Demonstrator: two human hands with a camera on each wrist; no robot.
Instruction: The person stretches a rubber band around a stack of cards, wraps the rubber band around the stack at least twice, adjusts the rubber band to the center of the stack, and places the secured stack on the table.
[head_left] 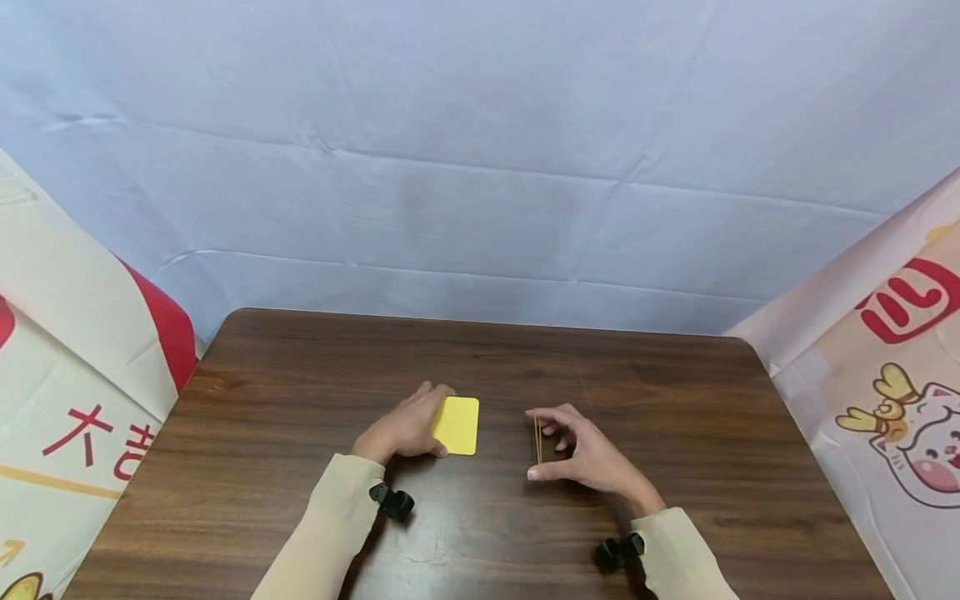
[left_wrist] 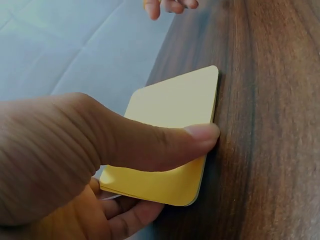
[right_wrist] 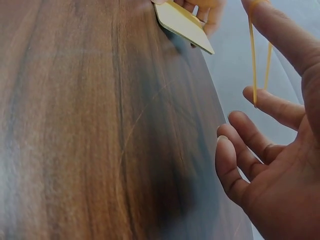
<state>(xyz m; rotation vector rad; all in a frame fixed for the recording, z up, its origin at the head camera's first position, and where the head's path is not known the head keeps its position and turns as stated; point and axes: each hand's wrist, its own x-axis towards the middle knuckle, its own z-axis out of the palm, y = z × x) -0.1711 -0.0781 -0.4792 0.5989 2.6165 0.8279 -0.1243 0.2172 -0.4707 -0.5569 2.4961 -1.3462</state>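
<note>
Left hand (head_left: 405,427): grips the yellow card stack (head_left: 457,427), lower centre of the head view
Right hand (head_left: 592,458): thumb and forefinger spread wide, rubber band (right_wrist: 253,65) stretched between them, lower right of centre
Worktop (head_left: 300,358): brown woodgrain, lower frame

The card stack (head_left: 459,425) was between the left fingers (left_wrist: 135,217), left of the rubber band (right_wrist: 253,60) looped around the right fingers (right_wrist: 272,106). Both were over the worktop (head_left: 480,533), with a cloth (head_left: 480,167) behind it.
</note>
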